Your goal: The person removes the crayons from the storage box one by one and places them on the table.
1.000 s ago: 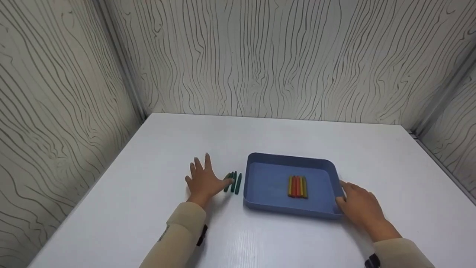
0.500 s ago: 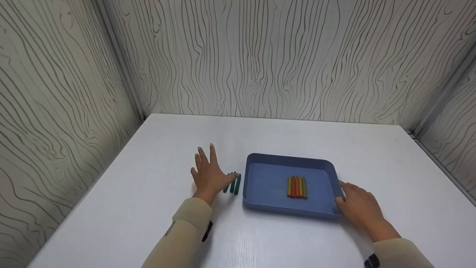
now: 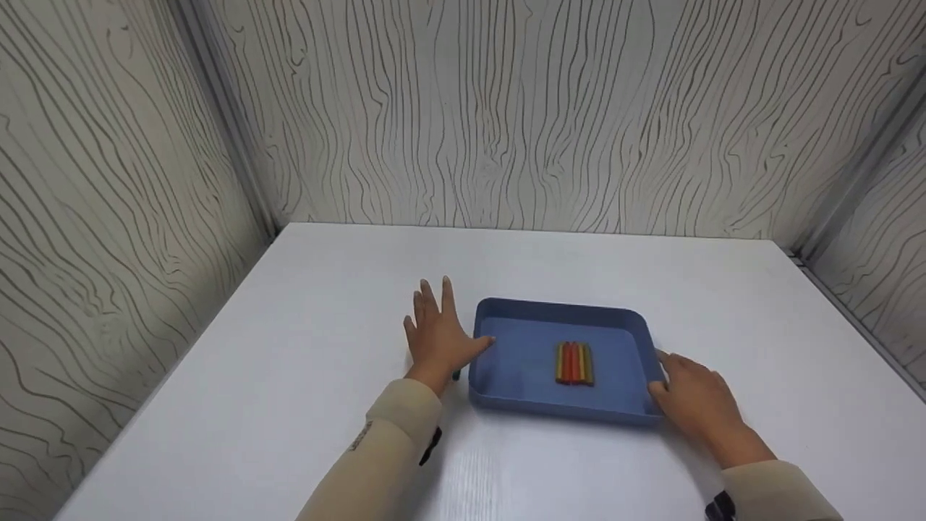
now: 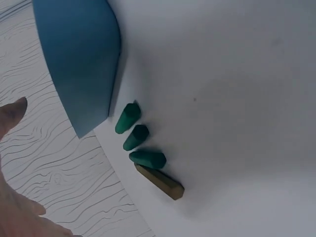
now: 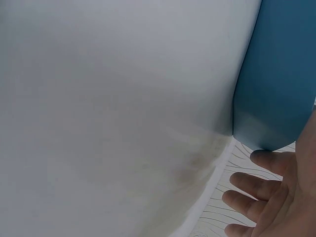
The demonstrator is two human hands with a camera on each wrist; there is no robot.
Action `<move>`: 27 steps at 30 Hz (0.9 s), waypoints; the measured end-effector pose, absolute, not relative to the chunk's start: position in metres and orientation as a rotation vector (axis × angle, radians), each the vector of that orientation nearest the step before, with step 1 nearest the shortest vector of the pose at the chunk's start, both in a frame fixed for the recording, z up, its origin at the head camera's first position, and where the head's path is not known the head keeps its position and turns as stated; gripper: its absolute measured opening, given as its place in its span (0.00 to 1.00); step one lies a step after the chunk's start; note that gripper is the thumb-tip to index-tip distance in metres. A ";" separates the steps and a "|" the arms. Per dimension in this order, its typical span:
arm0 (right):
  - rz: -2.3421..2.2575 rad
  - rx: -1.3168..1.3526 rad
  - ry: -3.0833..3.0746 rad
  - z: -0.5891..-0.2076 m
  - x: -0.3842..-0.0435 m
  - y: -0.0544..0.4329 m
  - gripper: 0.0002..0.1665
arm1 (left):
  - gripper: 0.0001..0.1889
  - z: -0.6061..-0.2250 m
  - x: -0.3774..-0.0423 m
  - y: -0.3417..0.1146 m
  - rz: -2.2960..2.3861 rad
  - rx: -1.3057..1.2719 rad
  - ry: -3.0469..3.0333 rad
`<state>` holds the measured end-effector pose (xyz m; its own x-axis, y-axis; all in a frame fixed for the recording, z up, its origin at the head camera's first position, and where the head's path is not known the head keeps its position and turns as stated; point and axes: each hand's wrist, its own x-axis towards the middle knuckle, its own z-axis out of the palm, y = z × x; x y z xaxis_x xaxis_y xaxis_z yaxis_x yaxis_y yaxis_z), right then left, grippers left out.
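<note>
My left hand (image 3: 440,341) hovers with fingers spread beside the left wall of a blue tray (image 3: 506,365), its thumb reaching over the rim. Nothing is held in it. Green crayons (image 4: 128,118) and an olive one (image 4: 160,182) lie on the table under that hand; the head view shows only one green crayon end (image 3: 456,375). Inside the tray, red and yellow-toned crayons (image 3: 574,363) lie side by side. At the tray's right wall, my right hand (image 3: 698,398) pinches the side, thumb over the rim and index finger outside. The right wrist view hides the thumb.
A white table (image 3: 362,260) carries everything. Wood-grain patterned panels (image 3: 463,123) stand behind it and along both sides. The tray's raised walls (image 4: 84,64) stand close to the loose crayons.
My left hand has moved right, from beside the green crayons to over them and the tray's left rim, hiding most of them in the head view. My right hand stays at the tray.
</note>
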<state>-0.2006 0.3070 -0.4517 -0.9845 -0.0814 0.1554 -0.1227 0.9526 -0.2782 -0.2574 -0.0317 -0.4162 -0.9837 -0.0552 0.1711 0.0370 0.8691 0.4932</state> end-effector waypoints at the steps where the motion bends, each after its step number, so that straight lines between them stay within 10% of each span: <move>1: 0.439 0.155 -2.962 -0.452 -0.201 0.307 0.30 | 0.60 -0.416 -0.258 -0.029 -0.760 0.002 -2.869; 27: 0.477 0.148 -2.940 -0.449 -0.197 0.304 0.29 | 0.50 -0.425 -0.254 0.036 -0.624 -0.213 -2.934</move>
<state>-0.1966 0.3042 -0.4494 -0.9824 -0.0719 0.1721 -0.1227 0.9442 -0.3056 -0.2543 0.0357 -0.4248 -0.9809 0.1097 0.1604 0.1655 0.9042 0.3937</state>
